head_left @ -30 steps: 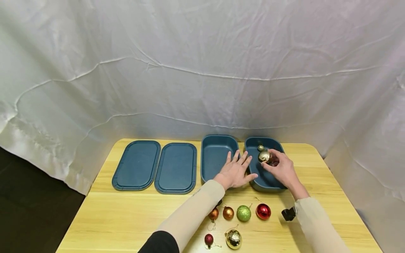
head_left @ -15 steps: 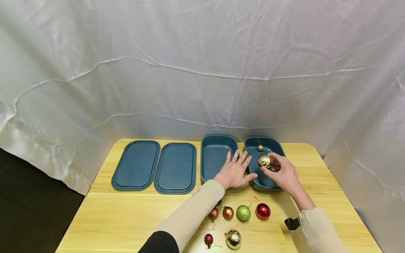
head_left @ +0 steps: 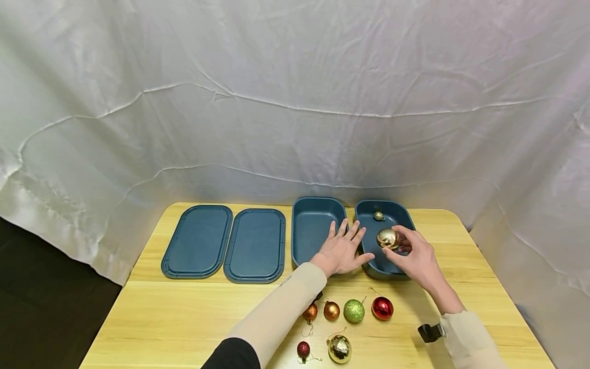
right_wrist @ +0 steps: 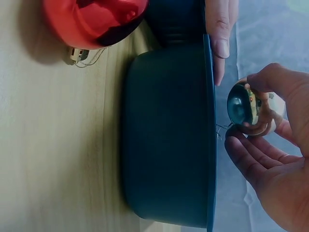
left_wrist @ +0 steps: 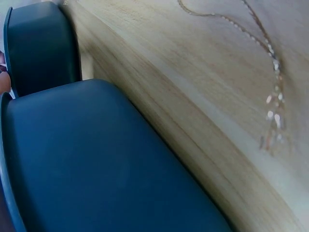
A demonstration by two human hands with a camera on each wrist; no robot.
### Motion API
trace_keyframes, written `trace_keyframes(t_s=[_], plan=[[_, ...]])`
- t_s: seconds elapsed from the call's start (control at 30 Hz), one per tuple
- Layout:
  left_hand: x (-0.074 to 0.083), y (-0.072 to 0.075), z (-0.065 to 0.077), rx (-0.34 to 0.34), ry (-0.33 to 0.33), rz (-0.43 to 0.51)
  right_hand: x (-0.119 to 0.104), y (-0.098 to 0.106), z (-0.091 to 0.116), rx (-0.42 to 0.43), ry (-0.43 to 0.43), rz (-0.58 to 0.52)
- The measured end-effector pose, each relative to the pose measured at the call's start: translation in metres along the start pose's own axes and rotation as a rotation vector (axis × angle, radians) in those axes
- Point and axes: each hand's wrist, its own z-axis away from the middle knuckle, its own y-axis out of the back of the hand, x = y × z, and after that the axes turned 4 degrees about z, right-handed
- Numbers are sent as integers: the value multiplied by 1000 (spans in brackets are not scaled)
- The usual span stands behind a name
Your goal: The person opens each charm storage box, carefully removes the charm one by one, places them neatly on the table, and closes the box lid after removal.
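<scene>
Head view: our right hand (head_left: 417, 256) pinches smooth gold ball (head_left: 388, 238) above right box (head_left: 366, 215), small gold ball (head_left: 379, 216) inside. Our left hand (head_left: 340, 251) splayed over left box (head_left: 311, 230) edge, grasping nothing. We judge step as placing ball; next move likely calls for lowering, then release.

On the far side of the fingertips of the right hand (head_left: 416, 256), the right box (head_left: 385, 264) offers room up to the small gold ball (head_left: 379, 216); leftward, the spread fingers of the left hand (head_left: 340, 253) block part of the gap before the left box (head_left: 310, 228).
</scene>
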Motion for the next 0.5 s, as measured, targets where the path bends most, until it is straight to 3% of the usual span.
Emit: trace_keyframes(t_s=[0.5], plan=[[-1,-1,-1,15,-14,13,-2,4,13,12,-1,14]])
